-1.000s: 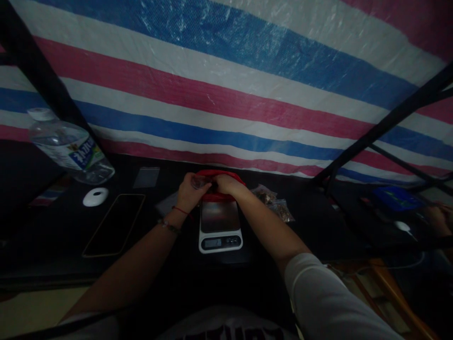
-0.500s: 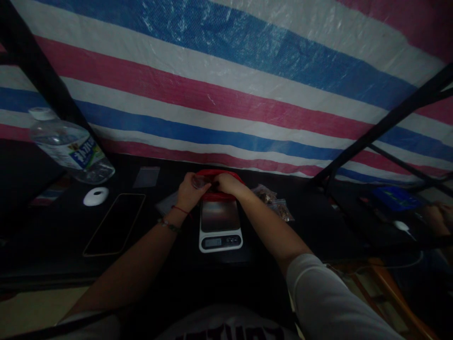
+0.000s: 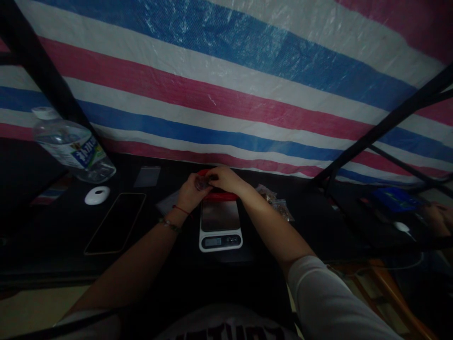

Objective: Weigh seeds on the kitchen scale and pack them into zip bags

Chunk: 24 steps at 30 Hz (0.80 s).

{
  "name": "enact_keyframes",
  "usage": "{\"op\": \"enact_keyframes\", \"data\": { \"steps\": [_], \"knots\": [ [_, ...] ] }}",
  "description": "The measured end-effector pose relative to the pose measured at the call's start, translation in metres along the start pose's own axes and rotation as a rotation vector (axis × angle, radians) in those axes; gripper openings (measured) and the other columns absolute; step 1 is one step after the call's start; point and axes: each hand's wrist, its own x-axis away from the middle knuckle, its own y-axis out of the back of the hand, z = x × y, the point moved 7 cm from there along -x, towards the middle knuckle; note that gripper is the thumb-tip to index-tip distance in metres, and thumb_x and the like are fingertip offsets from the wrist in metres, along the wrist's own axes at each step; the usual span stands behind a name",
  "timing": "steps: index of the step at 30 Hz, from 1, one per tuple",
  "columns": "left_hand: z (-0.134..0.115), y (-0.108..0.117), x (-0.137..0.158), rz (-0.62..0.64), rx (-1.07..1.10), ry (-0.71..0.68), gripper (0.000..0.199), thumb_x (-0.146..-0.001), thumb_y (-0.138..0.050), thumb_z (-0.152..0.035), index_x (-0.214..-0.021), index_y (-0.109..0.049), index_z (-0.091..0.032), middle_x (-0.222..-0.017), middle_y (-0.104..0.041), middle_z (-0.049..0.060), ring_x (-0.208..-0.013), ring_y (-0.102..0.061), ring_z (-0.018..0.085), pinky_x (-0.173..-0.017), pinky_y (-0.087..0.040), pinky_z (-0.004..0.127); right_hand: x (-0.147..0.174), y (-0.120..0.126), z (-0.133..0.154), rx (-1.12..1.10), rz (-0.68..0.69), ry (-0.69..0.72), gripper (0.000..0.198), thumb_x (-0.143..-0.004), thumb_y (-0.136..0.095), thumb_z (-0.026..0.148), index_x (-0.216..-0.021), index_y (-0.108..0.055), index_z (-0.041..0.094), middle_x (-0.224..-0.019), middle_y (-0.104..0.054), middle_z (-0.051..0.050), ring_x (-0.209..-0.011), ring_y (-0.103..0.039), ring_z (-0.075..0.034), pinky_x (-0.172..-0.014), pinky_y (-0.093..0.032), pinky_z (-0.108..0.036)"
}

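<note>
My left hand (image 3: 189, 191) is closed on a small clear zip bag (image 3: 202, 183) above the left side of a red container (image 3: 224, 196). My right hand (image 3: 225, 179) has its fingers pinched at the bag's mouth, on a small dark clump (image 3: 213, 177) too dim to name. Most of the red container is hidden by my hands. In front of it lies a white kitchen scale (image 3: 220, 226) with a metal plate and small display. Right of my right forearm, several filled zip bags (image 3: 281, 208) hold brownish bits.
Flat clear bags (image 3: 146, 176) lie at the left, with one partly under my left wrist. A phone (image 3: 116, 222), a white oval case (image 3: 96, 195) and a large plastic bottle (image 3: 76, 146) stand farther left. Black metal bars (image 3: 382, 125) slant at both sides. Another person's hand (image 3: 439, 217) shows far right.
My right hand has risen out of the red container and moved left to the bag in my left hand. My left hand has hardly moved.
</note>
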Motion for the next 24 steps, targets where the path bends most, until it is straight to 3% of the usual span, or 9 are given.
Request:
{"op": "enact_keyframes", "data": {
  "steps": [5,16,20,24],
  "knots": [
    [0.001,0.000,0.000,-0.038,0.028,-0.017,0.044,-0.063,-0.076,-0.043,-0.094,-0.054,-0.022,-0.090,-0.067,0.005,-0.079,-0.066,0.022,-0.067,-0.050,0.031,-0.002,-0.002,0.003,-0.006,0.007,-0.005,0.041,-0.073,-0.064,0.004,-0.113,-0.067,0.016,-0.105,-0.070,-0.007,-0.093,-0.064,-0.017,-0.083,-0.046,-0.028],
    [0.001,-0.002,0.000,-0.018,0.075,0.025,0.047,-0.062,-0.075,-0.046,-0.095,-0.054,-0.021,-0.090,-0.066,0.004,-0.079,-0.066,0.020,-0.071,-0.052,0.031,-0.004,-0.002,0.000,0.131,0.050,-0.016,0.017,-0.076,-0.060,0.008,-0.086,-0.073,0.013,-0.088,-0.071,-0.006,-0.082,-0.062,-0.017,-0.077,-0.043,-0.027],
    [0.001,0.000,0.000,-0.025,0.077,0.031,0.049,-0.061,-0.076,-0.047,-0.096,-0.053,-0.021,-0.091,-0.065,0.004,-0.080,-0.065,0.021,-0.072,-0.052,0.032,-0.003,0.003,-0.001,0.074,-0.018,-0.007,0.022,-0.080,-0.055,0.007,-0.090,-0.073,0.016,-0.094,-0.071,-0.005,-0.088,-0.061,-0.016,-0.082,-0.043,-0.027],
    [-0.004,0.004,0.002,-0.058,0.099,0.011,0.047,-0.061,-0.077,-0.044,-0.095,-0.053,-0.021,-0.092,-0.065,0.004,-0.083,-0.065,0.020,-0.075,-0.052,0.033,0.003,0.019,-0.009,0.035,-0.179,-0.041,0.031,-0.082,-0.047,0.004,-0.097,-0.071,0.015,-0.102,-0.070,-0.006,-0.098,-0.061,-0.016,-0.090,-0.043,-0.028]
  ]
}}
